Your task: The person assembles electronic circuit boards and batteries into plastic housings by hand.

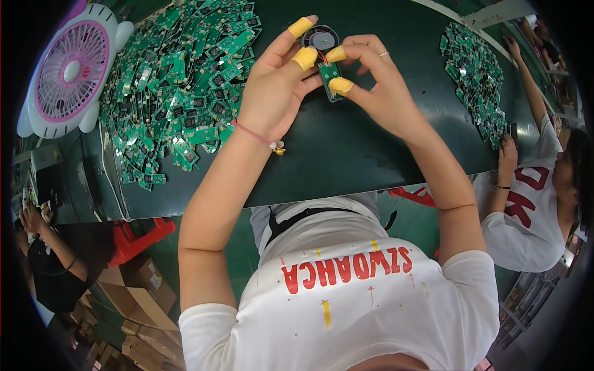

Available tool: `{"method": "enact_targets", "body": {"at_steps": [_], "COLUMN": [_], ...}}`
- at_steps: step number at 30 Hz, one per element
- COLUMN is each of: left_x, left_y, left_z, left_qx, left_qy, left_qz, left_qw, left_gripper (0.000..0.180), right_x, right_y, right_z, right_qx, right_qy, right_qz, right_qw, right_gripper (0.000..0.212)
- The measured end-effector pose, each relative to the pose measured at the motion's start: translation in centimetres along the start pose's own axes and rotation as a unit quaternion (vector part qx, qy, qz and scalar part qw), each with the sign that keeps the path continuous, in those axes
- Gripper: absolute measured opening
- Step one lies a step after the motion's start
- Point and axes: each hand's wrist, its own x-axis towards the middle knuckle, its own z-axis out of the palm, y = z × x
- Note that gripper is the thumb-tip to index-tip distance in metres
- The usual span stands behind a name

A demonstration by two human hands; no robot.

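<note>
A small round black speaker (323, 41) with a grey centre is held by my left hand (271, 88), its thumb and a finger closed on the rim. Thin wires run from the speaker to a narrow green circuit board (330, 75) just below it. My right hand (385, 86) pinches that board between thumb and forefinger near the wire end. Yellow coverings wrap the thumb and a fingertip of each hand. The exact spot where the wires meet the board is partly hidden by my fingers.
A large heap of green circuit boards (179, 93) spreads over the dark green table (346, 151) at left. Another pile of boards (475, 80) lies at right. A white and pink fan (73, 69) stands far left. Co-workers sit on both sides; cardboard boxes (145, 290) stand below left.
</note>
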Motion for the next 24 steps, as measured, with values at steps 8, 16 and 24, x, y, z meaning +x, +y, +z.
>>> {"method": "enact_targets", "body": {"at_steps": [8,16,24], "left_x": [0.3,0.9,1.0], "left_y": [-0.5,-2.2,-4.4], "left_z": [0.3,-0.5,-1.1], "left_qx": [0.074,0.232,0.511], "left_qy": [0.018,0.122,0.022], "left_qz": [0.069,0.198,0.193], "left_qw": [0.995,0.945,0.837], "left_gripper": [0.052,0.08,0.063], "right_x": [0.2,4.2,20.3], "right_y": [0.8,2.1,14.6], "right_z": [1.3,1.6,-1.3], "right_qx": [0.214,0.372,-0.129], "right_qy": [-0.094,-0.205,-0.022], "right_qz": [0.223,0.285,0.232], "right_qw": [0.947,0.86,0.964], "right_gripper": [0.021,0.016,0.033]}}
